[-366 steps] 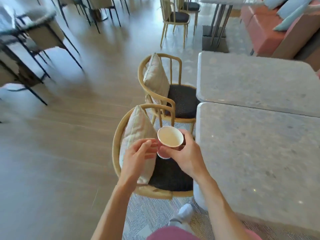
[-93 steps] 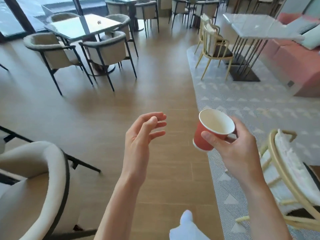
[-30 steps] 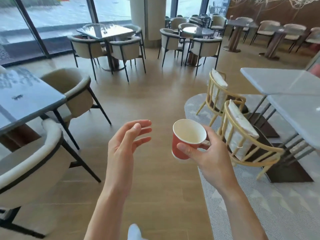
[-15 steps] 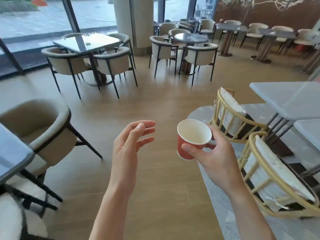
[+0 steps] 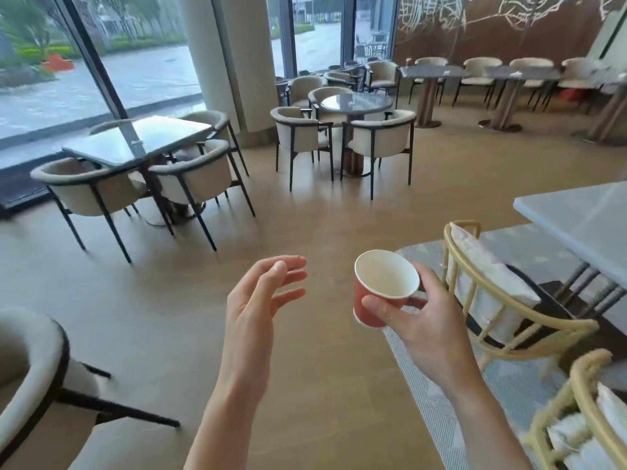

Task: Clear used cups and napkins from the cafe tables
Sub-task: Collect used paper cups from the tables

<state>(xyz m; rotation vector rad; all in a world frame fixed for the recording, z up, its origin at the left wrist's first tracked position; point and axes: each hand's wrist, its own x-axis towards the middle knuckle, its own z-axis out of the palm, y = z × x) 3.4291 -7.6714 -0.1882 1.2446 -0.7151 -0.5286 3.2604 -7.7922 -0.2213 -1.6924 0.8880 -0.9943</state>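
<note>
- The floor (image 5: 176, 300) is pale wood planking; a grey patterned rug (image 5: 441, 418) covers it at the right.
- Tall windows (image 5: 142, 72) line the far left side, with a wet street and green shrubs outside; a wide pale column (image 5: 234, 56) stands between the panes.
- A brown wall (image 5: 492, 28) at the far right carries a pattern of white lines; no words or brand marks can be read anywhere.
- A square glass tabletop (image 5: 142, 139) near the windows is ringed by cream armchairs on thin black legs; a round tabletop (image 5: 356, 102) stands further back with more of the same chairs.
- A pale stone tabletop (image 5: 583, 218) juts in at the right, just beside a yellow cane chair (image 5: 492, 300) with a cushion against its back.
- The right hand (image 5: 424, 330) grasps a red paper cup (image 5: 380, 296), thumb across the front and fingers behind; the cup is upright, held in the air over the edge of the rug, its white inside showing nothing in it.
- The left hand (image 5: 258, 307) is released, fingers loosely spread, holding nothing, near the cup but apart from it.
</note>
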